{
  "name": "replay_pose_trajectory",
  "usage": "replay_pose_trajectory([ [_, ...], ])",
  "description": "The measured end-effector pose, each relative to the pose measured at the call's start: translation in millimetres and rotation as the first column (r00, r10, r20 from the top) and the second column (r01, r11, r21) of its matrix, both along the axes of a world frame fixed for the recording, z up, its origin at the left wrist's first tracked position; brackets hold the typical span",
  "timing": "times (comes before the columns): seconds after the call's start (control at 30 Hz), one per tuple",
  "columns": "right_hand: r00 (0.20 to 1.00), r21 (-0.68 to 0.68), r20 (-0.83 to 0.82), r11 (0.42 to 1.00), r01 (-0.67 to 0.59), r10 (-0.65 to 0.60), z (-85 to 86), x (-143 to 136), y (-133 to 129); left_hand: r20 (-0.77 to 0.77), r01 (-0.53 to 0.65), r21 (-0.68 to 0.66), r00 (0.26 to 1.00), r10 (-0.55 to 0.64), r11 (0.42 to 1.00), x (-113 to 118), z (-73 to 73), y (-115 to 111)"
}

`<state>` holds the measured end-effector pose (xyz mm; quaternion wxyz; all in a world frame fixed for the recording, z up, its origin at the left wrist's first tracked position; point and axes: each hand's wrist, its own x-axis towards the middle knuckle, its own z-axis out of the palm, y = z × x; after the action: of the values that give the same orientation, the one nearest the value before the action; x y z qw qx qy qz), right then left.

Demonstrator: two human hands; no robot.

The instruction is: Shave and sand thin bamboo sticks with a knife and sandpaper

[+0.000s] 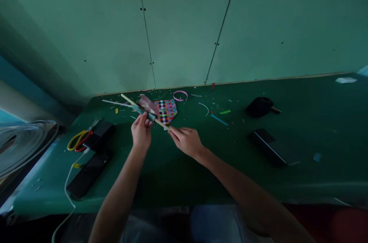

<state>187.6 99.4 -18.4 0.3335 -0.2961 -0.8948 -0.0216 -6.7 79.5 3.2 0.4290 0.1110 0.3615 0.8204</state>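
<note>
My left hand is closed in a pinch around the middle of a thin pale stick and a pinkish, flat piece with a grey-blue band lying against it. What that piece is made of I cannot make out. The stick slants from upper left to lower right, and my right hand grips its lower end between thumb and fingers. Just behind them, partly covered, lies a multicoloured checked woven piece with a pointed lower edge. Both hands are above the green table.
Scissors with yellow and red handles lie at left beside black objects and a white cable. A pink strip ring, blue strip and scraps lie behind. A black pouch and dark case are at right.
</note>
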Motion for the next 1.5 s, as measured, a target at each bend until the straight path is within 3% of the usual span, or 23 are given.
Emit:
replay_pose_trajectory([
  [0.1,1.000,0.006,0.013,1.000,-0.022,0.022,-1.3,-2,-3,0.024,-0.030,0.020,0.999,0.030,0.999,-8,0.0,-1],
  [0.27,0.998,0.039,0.007,0.998,0.056,-0.056,0.6,4,4,-0.013,0.166,0.008,0.986,-0.166,0.986,25,-7.7,-4],
  [0.33,0.998,0.032,-0.001,0.998,0.058,-0.058,2.6,5,6,-0.027,0.187,0.006,0.982,-0.187,0.982,30,-7.1,-4],
  [0.53,0.999,0.004,0.013,0.999,-0.045,0.045,4.0,0,-2,0.006,-0.016,0.048,1.000,0.016,0.999,-13,5.9,-2],
  [0.63,0.998,-0.004,0.013,0.998,-0.065,0.065,2.0,-1,-4,0.007,-0.018,0.062,1.000,0.017,0.998,-21,7.2,-2],
  [0.83,1.000,-0.004,-0.003,1.000,0.020,-0.020,-0.2,1,3,-0.028,0.134,0.009,0.991,-0.133,0.991,20,-3.9,-5],
  [0.9,1.000,-0.011,-0.002,1.000,0.029,-0.029,1.0,1,3,-0.037,0.140,0.013,0.990,-0.140,0.990,23,-4.4,-6],
  [0.97,1.000,-0.016,0.010,1.000,0.006,-0.006,2.9,1,1,-0.032,0.094,0.025,0.995,-0.093,0.995,13,-1.3,-5],
  [1.13,0.992,-0.011,0.059,0.994,-0.107,0.108,6.1,1,-5,0.038,-0.130,0.011,0.991,0.130,0.991,-38,12.9,-2],
  [1.23,0.991,-0.002,0.068,0.994,-0.114,0.113,5.2,1,-5,0.076,-0.180,-0.007,0.981,0.180,0.984,-52,16.4,-2],
  [1.33,0.992,-0.008,0.069,0.994,-0.107,0.107,2.9,2,-3,0.071,-0.142,0.002,0.987,0.141,0.990,-38,11.2,-2],
  [1.5,0.999,-0.014,0.024,0.999,0.032,-0.032,-1.4,4,4,0.002,0.114,-0.003,0.993,-0.114,0.993,20,-7.7,-4],
])
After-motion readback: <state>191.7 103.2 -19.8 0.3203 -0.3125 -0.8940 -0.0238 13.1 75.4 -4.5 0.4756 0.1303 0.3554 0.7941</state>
